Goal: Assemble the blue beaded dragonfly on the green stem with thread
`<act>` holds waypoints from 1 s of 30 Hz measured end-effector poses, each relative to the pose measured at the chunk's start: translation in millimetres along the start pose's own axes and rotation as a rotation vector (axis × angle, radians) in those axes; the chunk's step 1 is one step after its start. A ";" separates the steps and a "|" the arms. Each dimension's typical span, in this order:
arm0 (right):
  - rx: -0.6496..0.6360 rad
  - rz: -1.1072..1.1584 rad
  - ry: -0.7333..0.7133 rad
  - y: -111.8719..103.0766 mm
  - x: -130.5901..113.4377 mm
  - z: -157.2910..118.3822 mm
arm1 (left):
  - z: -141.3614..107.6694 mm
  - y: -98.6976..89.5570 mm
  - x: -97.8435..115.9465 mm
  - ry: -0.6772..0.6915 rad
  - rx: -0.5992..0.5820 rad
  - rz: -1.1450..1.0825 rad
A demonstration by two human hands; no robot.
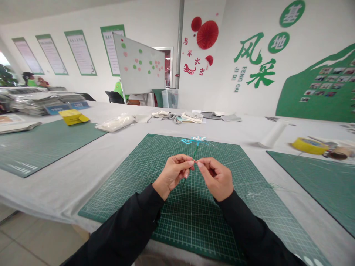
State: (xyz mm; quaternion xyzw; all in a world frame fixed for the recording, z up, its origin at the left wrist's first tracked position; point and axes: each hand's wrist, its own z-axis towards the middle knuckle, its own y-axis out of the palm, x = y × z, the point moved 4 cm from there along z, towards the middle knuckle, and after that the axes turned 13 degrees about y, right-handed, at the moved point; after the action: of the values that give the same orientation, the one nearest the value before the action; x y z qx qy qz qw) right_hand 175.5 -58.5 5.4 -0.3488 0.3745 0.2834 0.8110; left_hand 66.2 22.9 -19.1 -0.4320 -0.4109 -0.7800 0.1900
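A small handmade flower (198,139) with white and light blue petals stands at the top of a thin green stem (196,150). A light blue loop (186,141) sticks out on its left side. My left hand (176,171) pinches the stem between thumb and forefinger, and the stem's lower end slants down behind the fingers. My right hand (217,176) is closed in a pinch, its fingertips meeting the left ones at the stem; what lies between them is too small to make out. Both hands are above a green cutting mat (133,177).
More cutting mats lie at left (55,140) and right (327,184). Behind are fabric scraps (191,117), a plastic bag (118,122), a yellow box (73,117), paper stacks (36,101) and a yellow tape roll (310,146). A person in green sits beyond the whiteboard (141,66).
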 end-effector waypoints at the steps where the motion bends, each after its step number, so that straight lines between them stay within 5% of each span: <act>1: 0.001 0.003 0.003 -0.2 0.3 0.3 | -0.1 0.2 0.3 -0.002 0.001 0.002; 30: -0.010 0.018 0.031 0.2 2.5 2.2 | -0.1 1.4 -0.9 0.026 0.037 0.021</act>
State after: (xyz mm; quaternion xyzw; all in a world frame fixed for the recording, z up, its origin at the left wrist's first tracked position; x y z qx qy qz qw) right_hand 177.7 -56.1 4.4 -0.3536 0.3889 0.2873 0.8007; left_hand 67.5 21.9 -19.2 -0.4224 -0.4182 -0.7759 0.2114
